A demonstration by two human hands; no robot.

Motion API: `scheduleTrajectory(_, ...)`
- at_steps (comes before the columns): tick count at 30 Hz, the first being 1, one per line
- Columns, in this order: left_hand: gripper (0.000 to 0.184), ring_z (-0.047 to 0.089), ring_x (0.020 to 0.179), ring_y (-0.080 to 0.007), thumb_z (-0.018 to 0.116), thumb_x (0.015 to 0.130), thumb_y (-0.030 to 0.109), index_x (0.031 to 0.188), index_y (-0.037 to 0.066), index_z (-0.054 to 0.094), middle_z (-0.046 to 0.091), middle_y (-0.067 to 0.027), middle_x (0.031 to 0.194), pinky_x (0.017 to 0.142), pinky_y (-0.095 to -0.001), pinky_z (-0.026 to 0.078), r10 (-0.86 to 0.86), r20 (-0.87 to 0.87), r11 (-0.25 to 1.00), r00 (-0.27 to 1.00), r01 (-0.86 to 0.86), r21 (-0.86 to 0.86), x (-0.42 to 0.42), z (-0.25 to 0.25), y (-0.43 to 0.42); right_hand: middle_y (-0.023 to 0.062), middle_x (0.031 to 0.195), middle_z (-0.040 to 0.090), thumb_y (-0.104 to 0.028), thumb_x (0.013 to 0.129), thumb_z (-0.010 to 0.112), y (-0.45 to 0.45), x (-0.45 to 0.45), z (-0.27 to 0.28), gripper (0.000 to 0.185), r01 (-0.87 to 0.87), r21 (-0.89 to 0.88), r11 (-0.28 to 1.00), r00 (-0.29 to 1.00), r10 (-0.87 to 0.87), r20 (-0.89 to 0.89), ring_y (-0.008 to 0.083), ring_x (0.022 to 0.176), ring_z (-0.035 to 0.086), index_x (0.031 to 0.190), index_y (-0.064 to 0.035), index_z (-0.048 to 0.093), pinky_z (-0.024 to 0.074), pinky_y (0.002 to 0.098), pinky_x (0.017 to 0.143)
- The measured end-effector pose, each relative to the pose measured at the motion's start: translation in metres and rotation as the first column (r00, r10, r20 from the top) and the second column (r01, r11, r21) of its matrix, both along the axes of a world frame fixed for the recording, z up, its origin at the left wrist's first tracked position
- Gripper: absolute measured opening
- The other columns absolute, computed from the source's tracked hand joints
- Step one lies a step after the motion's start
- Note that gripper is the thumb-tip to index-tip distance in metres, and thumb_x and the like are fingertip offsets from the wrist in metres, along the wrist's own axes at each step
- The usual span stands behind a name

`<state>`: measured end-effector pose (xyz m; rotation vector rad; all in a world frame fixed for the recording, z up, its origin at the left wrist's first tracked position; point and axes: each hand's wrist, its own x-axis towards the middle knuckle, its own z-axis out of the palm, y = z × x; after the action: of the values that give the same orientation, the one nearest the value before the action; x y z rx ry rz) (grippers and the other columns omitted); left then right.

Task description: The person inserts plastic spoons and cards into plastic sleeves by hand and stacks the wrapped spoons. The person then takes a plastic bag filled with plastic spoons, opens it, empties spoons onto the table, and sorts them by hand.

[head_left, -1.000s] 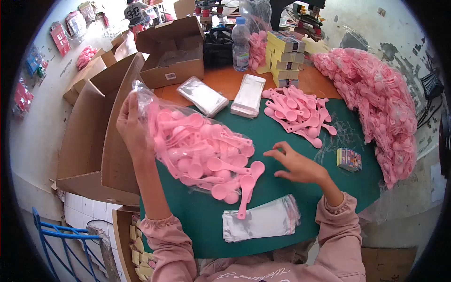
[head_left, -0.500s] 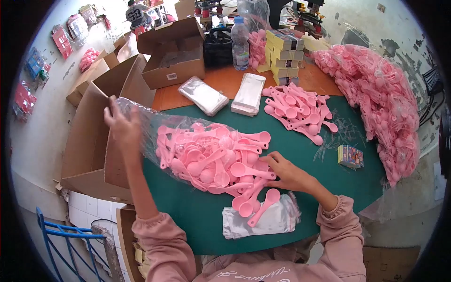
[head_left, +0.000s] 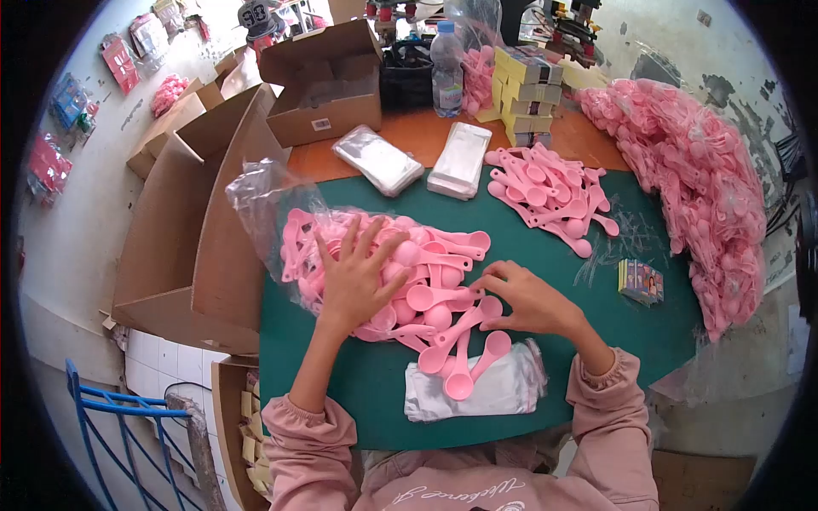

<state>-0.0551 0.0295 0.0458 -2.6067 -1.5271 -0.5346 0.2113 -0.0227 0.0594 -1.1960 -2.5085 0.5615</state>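
My left hand (head_left: 358, 277) lies with spread fingers on a heap of pink spoons (head_left: 439, 294), which spills from a clear plastic bag (head_left: 264, 204) on the green table mat. At the heap's right edge is my right hand (head_left: 532, 298), its fingers curved and apart, touching or close beside the spoon handles. Several spoons rest on a stack of clear plastic sleeves (head_left: 477, 396) near the front edge. Farther back sits a second, smaller pile of pink spoons (head_left: 554, 192).
Two more sleeve stacks (head_left: 377, 159) (head_left: 460, 160) lie at the back. Bundled cards (head_left: 527, 94), a water bottle (head_left: 446, 72) and an open carton (head_left: 319, 89) stand behind. Bagged pink spoons (head_left: 690, 187) fill the right side; a large carton (head_left: 170, 230) stands left. A small card stack (head_left: 639, 281) lies right.
My left hand has let go of the bag's end and moved right and down onto the spoons. The bag has come down flat, and spoons have slid out over the front sleeves.
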Motion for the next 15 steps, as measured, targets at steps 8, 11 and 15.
scheduleTrajectory(8, 0.045, 0.033, 0.127, -0.0247, 0.050, 0.080, 0.047, 0.120, 0.026, 0.053, 0.040, -0.0006, 0.135, 0.103, -0.0603, -0.002, -0.113, 0.135, 0.993, 0.984, 0.105, 0.062, -0.028, -0.008, 0.003, 0.0126, 0.110, 0.046, -0.016, 0.065, 0.068, -0.010, -0.028, -0.010, 0.048, -0.081, 0.091, 0.993, 0.996, 0.078, 0.034, 0.0293, 0.109, 0.042, 0.108, -0.0053, 0.050, 0.0367, 0.0390, 0.086)
scheduleTrajectory(11, 0.046, 0.034, 0.126, -0.0229, 0.051, 0.081, 0.046, 0.121, 0.024, 0.053, 0.041, -0.0012, 0.135, 0.104, -0.0575, -0.003, -0.116, 0.173, 0.992, 0.978, 0.105, 0.071, -0.030, -0.009, 0.005, 0.0128, 0.107, 0.045, -0.015, 0.066, 0.065, -0.012, -0.035, -0.015, 0.045, -0.053, 0.056, 0.997, 0.996, 0.048, 0.075, 0.0298, 0.107, 0.043, 0.106, -0.0035, 0.050, 0.0373, 0.0392, 0.084)
scheduleTrajectory(15, 0.046, 0.035, 0.126, -0.0229, 0.051, 0.081, 0.045, 0.122, 0.024, 0.053, 0.042, -0.0012, 0.134, 0.105, -0.0563, -0.003, -0.113, 0.174, 0.992, 0.978, 0.102, 0.069, -0.029, -0.009, 0.004, 0.0135, 0.103, 0.046, -0.016, 0.067, 0.065, -0.013, -0.043, -0.024, 0.039, -0.069, 0.193, 0.979, 0.995, 0.054, 0.083, 0.0308, 0.101, 0.044, 0.100, -0.0019, 0.050, 0.0391, 0.0392, 0.080)
